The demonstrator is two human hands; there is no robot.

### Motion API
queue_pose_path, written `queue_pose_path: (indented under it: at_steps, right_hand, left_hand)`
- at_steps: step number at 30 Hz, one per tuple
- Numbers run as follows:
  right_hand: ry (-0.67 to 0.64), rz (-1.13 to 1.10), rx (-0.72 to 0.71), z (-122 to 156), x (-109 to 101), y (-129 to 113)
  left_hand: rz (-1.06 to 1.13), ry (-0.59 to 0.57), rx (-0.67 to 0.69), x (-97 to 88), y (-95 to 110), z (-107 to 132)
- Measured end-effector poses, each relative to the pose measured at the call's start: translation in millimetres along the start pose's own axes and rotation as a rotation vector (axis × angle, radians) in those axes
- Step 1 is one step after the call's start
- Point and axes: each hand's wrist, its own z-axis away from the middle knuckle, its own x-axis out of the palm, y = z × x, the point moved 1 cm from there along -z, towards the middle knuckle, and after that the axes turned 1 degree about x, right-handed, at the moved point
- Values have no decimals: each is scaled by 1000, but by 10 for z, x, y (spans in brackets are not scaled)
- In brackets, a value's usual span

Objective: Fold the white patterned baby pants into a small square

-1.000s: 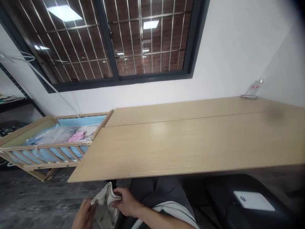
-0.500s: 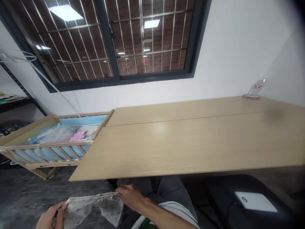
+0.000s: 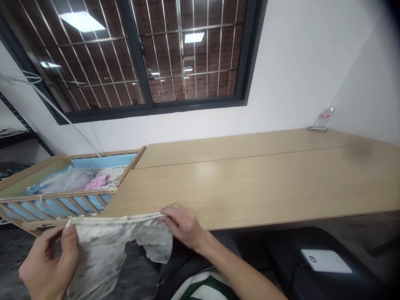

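Just off the near edge of the wooden table [image 3: 250, 183], by its left corner, head view: pale patterned shorts [image 3: 95, 250] held up in the air, partly hiding that corner. Left hand [image 3: 51, 258], out past the table's left end, pinches one end of the waistband [image 3: 118, 221] between thumb and fingers; right hand [image 3: 183, 225], at the table's near edge, slightly blurred, grips the other end. Whether it touches the edge, cannot tell. Stage, my judgement: early. Done: shorts lifted, waistband drawn out nearly straight between the two hands. Left: shorts unfolded and not yet set down on any surface. Orientation: waistband uppermost, leg openings hanging floorward, a gap between the two legs. Long axis, judged along the waistband, runs left to right, roughly in line with the table's near edge, right end a touch higher. Crib [image 3: 78, 193] stands against the table's left end.
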Motion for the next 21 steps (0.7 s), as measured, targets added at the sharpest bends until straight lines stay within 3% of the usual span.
queue_pose_path:
  at_steps: [2,4,6,9,12,15,18,21]
  right_hand:
    - [116,25,-65,-284,-363,22]
    - [170,88,-69,-542,-709,78]
    - [213,174,-50,-756,-1018,185]
    - [203,250,43,-973,-1364,497]
    - [123,224,240,-1037,-1538,1022]
    - [-10,169,480,-932,-1525,1689]
    - [-106,158,733,-703,-1380,2347]
    - [-136,184,850,-471,-1212,2847]
  left_hand:
    - [51,83,-9,116,420,-197]
    - [172,149,95,276,823,-379]
    - [245,92,152,502,1150,-547]
    - [277,-117,215,982,1461,-750]
    - [167,-387,249,1616,1586,-830]
    - [73,-668,234,2283,1585,-760]
    - [45,-772,206,2838,1508,-626]
    - [12,-841,167,3247,1397,-523]
